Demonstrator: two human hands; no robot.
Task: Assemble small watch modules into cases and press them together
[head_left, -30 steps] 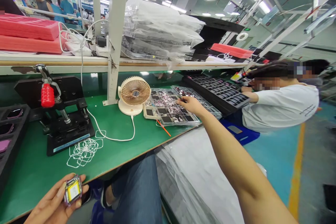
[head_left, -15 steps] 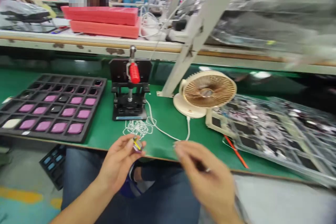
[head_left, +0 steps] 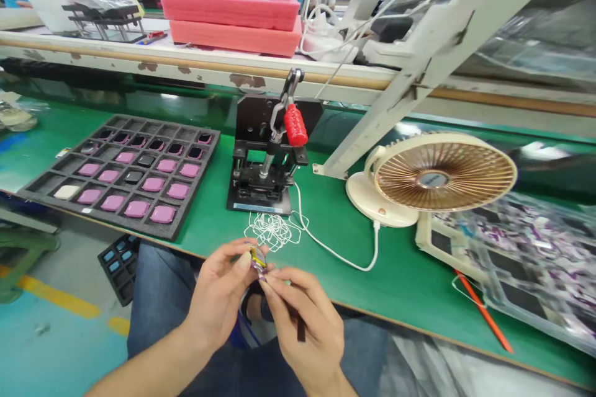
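Just beyond the bench's front edge, my left hand (head_left: 223,294) pinches a small open smartwatch body (head_left: 258,255) with a silvery face and a yellow strip. My right hand (head_left: 310,319) has its thumb and fingertips closed at the lower edge of that body, where a tiny purple and silver bit shows. A dark flat strip (head_left: 301,330) sticks out below the curled fingers of the right hand; its kind is unclear. Behind both hands lies a tangle of thin white cord (head_left: 272,232). A black toggle press (head_left: 263,177) with a red handle (head_left: 295,125) stands past it.
To the left, a dark foam tray (head_left: 195,189) holds several purple and black watch bodies. A beige fan (head_left: 444,173) stands on the right, its white cable (head_left: 344,262) crossing the bench. Clear plastic trays of parts (head_left: 535,254) and an orange stick (head_left: 484,310) lie farther right.
My right hand has come left from over the bench edge and now meets the watch body in my left hand. The view has swung left, so the bench things appear farther right.
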